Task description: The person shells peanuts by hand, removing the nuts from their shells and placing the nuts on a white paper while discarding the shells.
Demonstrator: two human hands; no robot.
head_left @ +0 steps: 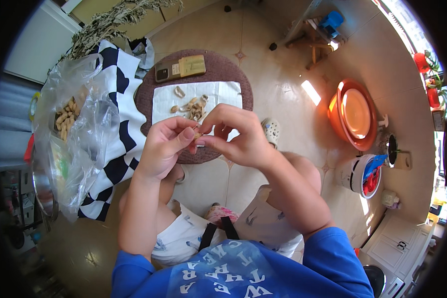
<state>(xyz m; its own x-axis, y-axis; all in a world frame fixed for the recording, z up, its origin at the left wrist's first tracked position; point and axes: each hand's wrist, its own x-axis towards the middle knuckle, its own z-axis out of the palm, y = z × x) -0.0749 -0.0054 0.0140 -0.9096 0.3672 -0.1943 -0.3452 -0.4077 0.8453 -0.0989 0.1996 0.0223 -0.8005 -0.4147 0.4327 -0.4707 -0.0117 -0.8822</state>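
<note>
Above a round brown-covered stool [227, 69], my hands meet at the fingertips around a small peanut [198, 135]. My left hand [165, 145] pinches it between thumb and fingers. From the other side, my right hand [241, 133] is closed on it with thumb and forefinger. The fingers hide much of the peanut, so I cannot tell whether its shell is cracked. Just beyond lies a white paper sheet [164, 102] with a small heap of peanut shells [196, 108] on it. One loose shell piece [179, 91] sits apart, farther back.
A phone [167, 71] lies at the stool's far edge. To the left, a clear plastic bag [97, 134] with unshelled peanuts [66, 118] rests on a black-and-white checked cloth [115, 171]. Orange basins [334, 111] and a white bucket [355, 175] stand at the right.
</note>
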